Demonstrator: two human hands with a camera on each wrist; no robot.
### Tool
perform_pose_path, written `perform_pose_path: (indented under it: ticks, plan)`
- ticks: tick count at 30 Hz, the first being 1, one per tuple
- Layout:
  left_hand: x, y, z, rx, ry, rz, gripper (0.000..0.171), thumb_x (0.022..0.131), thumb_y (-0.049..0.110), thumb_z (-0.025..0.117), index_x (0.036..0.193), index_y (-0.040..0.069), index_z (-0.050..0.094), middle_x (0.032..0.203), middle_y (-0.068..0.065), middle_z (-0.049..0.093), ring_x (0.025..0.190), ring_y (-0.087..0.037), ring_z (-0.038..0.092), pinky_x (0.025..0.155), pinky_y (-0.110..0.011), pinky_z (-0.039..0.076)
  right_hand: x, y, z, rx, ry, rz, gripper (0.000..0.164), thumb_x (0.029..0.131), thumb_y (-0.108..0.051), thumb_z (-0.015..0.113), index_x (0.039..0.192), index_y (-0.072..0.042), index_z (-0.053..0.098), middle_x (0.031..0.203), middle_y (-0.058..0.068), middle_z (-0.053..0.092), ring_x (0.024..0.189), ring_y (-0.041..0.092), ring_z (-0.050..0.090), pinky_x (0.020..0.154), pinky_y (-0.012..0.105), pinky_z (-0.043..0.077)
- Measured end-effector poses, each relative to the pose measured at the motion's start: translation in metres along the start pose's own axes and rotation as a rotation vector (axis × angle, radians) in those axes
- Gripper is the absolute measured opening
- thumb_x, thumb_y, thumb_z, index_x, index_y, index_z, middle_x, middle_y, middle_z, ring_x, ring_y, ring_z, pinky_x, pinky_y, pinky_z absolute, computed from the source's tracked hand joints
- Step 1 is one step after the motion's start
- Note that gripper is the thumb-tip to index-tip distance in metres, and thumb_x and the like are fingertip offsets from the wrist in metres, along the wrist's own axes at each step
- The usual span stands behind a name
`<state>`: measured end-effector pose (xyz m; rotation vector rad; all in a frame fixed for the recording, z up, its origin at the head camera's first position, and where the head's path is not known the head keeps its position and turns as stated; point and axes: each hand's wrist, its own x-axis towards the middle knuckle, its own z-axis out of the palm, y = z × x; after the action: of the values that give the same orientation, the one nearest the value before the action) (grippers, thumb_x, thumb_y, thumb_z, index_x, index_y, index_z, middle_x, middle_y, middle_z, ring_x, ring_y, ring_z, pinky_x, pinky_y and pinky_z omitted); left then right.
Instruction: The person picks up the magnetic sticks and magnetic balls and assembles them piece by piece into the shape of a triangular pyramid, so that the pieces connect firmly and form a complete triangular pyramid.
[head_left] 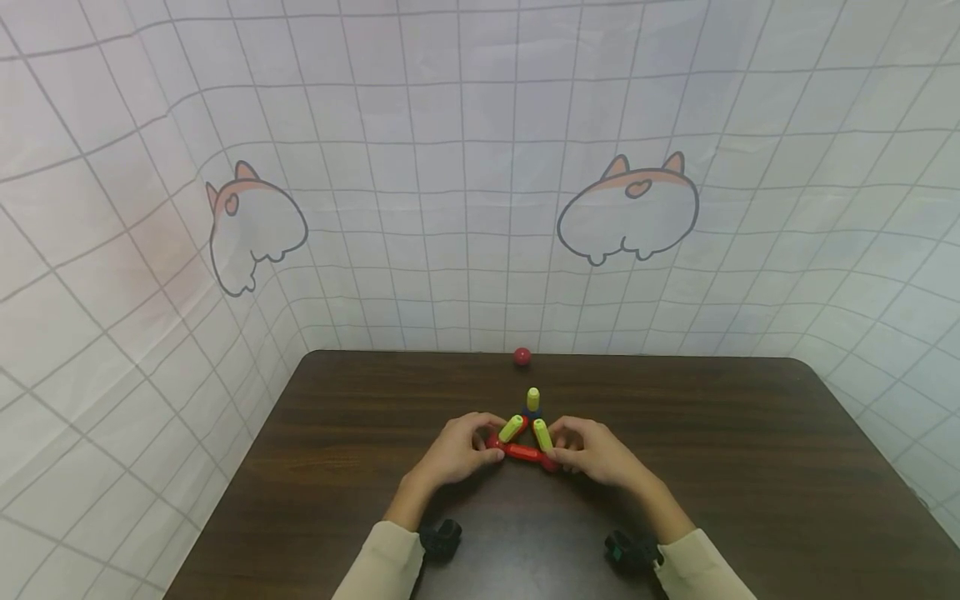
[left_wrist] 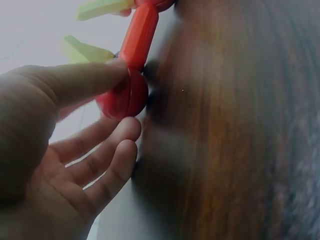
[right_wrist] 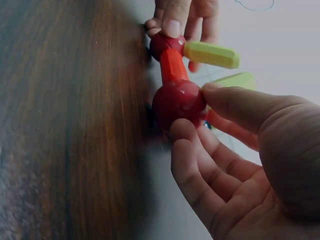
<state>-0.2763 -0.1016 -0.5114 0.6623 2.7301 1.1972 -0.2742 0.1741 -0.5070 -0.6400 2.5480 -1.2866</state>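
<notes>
A triangular frame of magnetic-style rods and balls lies on the table before me. A red rod (head_left: 522, 452) forms its front side, between a left red ball (left_wrist: 136, 95) and a right red ball (right_wrist: 176, 104). My left hand (head_left: 457, 450) pinches the left ball, thumb on top. The right ball is held between the thumb and fingers of my right hand (head_left: 596, 450). Yellow-green rods rise from the corners: a left one (head_left: 512, 428), a right one (head_left: 542, 435) and a back one (head_left: 533, 398), which stands upright on a dark blue ball (head_left: 531, 413).
A loose red ball (head_left: 522, 357) sits at the back edge of the dark wooden table (head_left: 360, 400). Behind it hangs a white grid-patterned cloth (head_left: 435, 208) with cartoon animal prints. Each wrist wears a black camera mount, one of them by the left sleeve (head_left: 386, 558).
</notes>
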Motion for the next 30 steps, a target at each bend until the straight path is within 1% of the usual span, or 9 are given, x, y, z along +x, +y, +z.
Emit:
perform_pose_path:
  ticks: [3,7,12,15,18,23,26,28,30]
  plan:
    - [0.0,-0.001,0.0,0.005,0.028,-0.015,0.034,0.091,0.016,0.078,0.124,0.014,0.068,0.11,-0.007,0.069,0.077,-0.009,0.058,0.068,-0.024,0.049,-0.001,-0.001,0.0,0.022,-0.036,-0.015,0.025,0.094,-0.023,0.075,0.114,-0.009,0.068,0.088,0.003,0.065,0.069,0.013,0.064,0.059,0.028,0.054]
    - [0.001,-0.002,0.0,0.004,0.098,-0.06,0.028,0.09,0.013,0.078,0.117,0.013,0.069,0.106,-0.008,0.069,0.077,-0.01,0.058,0.069,-0.025,0.05,-0.002,-0.003,0.002,0.092,-0.12,-0.045,0.026,0.095,-0.019,0.073,0.117,-0.006,0.065,0.093,0.008,0.068,0.075,0.014,0.066,0.064,0.028,0.055]
    - [0.001,-0.002,0.0,0.003,0.17,-0.128,0.026,0.09,0.014,0.079,0.114,0.014,0.069,0.088,-0.003,0.064,0.069,-0.011,0.055,0.062,-0.025,0.045,-0.003,-0.004,0.003,0.18,-0.245,-0.085,0.027,0.098,-0.015,0.069,0.121,-0.002,0.062,0.105,0.014,0.07,0.088,0.015,0.068,0.072,0.03,0.057]
    - [0.002,-0.003,0.0,-0.011,0.174,-0.144,0.026,0.091,0.014,0.078,0.115,0.015,0.069,0.078,0.001,0.066,0.064,-0.01,0.055,0.058,-0.025,0.045,-0.004,-0.004,0.001,0.181,-0.262,-0.089,0.023,0.1,-0.016,0.067,0.118,-0.002,0.063,0.104,0.015,0.07,0.088,0.018,0.069,0.073,0.033,0.058]
    - [0.003,-0.003,0.001,-0.03,0.159,-0.141,0.027,0.091,0.015,0.078,0.116,0.015,0.068,0.077,0.002,0.068,0.063,-0.009,0.057,0.059,-0.026,0.046,-0.004,-0.003,-0.002,0.142,-0.201,-0.062,0.016,0.101,-0.019,0.065,0.109,-0.005,0.064,0.095,0.013,0.069,0.082,0.022,0.067,0.068,0.034,0.057]
    - [0.002,-0.001,0.0,-0.064,0.115,-0.124,0.032,0.092,0.016,0.076,0.122,0.017,0.066,0.09,0.001,0.072,0.067,-0.009,0.059,0.062,-0.027,0.047,-0.003,0.002,-0.007,0.089,0.038,0.067,0.018,0.099,-0.021,0.068,0.102,-0.006,0.057,0.086,0.008,0.065,0.073,0.022,0.063,0.06,0.03,0.052]
    - [0.001,0.0,0.0,-0.077,0.084,-0.083,0.035,0.092,0.016,0.075,0.125,0.016,0.064,0.1,-0.002,0.073,0.071,-0.009,0.061,0.064,-0.027,0.049,-0.003,0.004,-0.01,0.105,0.151,0.109,0.024,0.099,-0.019,0.068,0.111,-0.004,0.053,0.096,0.012,0.065,0.073,0.022,0.064,0.062,0.03,0.053]
    - [0.001,0.001,0.0,-0.08,0.058,-0.055,0.038,0.092,0.017,0.075,0.128,0.016,0.062,0.108,-0.004,0.074,0.074,-0.009,0.062,0.066,-0.026,0.05,-0.003,0.005,-0.011,0.122,0.178,0.097,0.029,0.1,-0.017,0.066,0.121,-0.004,0.052,0.111,0.017,0.064,0.077,0.023,0.066,0.065,0.031,0.055]
    - [0.0,0.002,0.0,-0.081,0.023,-0.031,0.043,0.092,0.021,0.076,0.132,0.015,0.061,0.116,-0.006,0.072,0.076,-0.009,0.064,0.067,-0.026,0.051,-0.003,0.006,-0.013,0.125,0.169,0.071,0.035,0.101,-0.018,0.065,0.131,-0.004,0.052,0.124,0.022,0.061,0.081,0.025,0.068,0.067,0.034,0.056]
